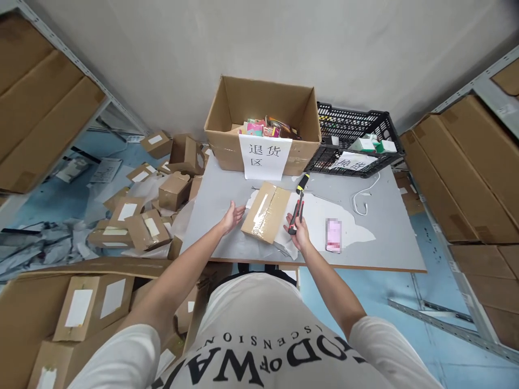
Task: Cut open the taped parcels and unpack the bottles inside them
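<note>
A small taped cardboard box (266,211) lies on the grey table (389,227) in front of me. My left hand (232,216) is open, fingers spread, just left of the box and close to its edge. My right hand (298,229) sits right of the box and grips a box cutter (300,202) with a red and black body and a yellow end, pointing away from me along the box's right side. White paper scraps (320,216) lie under and beside the box.
A large open carton (263,127) with a white paper sign stands at the table's back, a black plastic crate (352,138) to its right. A pink item (333,235) and a white cable (363,200) lie on the table. Several small parcels (141,216) litter the floor left; shelves flank both sides.
</note>
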Demonstrator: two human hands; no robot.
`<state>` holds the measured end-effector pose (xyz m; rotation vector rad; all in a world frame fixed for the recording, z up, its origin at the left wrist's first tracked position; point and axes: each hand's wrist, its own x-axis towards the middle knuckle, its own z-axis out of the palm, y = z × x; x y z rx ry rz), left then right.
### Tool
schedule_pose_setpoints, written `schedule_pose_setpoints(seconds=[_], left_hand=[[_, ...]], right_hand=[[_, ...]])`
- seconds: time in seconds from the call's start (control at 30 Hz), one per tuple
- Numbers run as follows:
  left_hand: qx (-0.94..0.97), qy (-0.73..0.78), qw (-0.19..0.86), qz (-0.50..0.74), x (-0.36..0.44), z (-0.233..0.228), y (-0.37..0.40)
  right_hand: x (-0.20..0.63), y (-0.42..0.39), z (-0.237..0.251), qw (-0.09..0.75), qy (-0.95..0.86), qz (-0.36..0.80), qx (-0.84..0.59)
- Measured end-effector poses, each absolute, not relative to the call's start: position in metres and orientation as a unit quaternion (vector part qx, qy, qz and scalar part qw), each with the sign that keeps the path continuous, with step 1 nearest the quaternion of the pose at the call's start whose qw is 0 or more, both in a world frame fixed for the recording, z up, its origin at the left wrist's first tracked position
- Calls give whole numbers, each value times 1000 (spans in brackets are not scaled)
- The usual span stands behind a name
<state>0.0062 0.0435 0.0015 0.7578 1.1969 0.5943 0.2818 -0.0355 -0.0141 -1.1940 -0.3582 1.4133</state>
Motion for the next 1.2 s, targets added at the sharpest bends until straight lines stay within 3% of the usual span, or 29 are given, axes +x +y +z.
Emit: schedule_pose_setpoints(seconds=[0.23, 0.53, 0.9, 1.2], left_hand=[[347, 493, 774, 195, 26, 22, 55], [309, 478, 777, 269, 24, 21, 31], [199, 434, 778, 409, 52, 27, -38], [118, 414, 802, 413, 93, 34, -62]], right_hand=[[247, -44, -2, 597, -136, 624, -486], [266, -24, 11, 536, -192, 637, -520], [290, 89, 47, 357, -343, 703, -511], [261, 151, 46, 199, -440, 712, -509]])
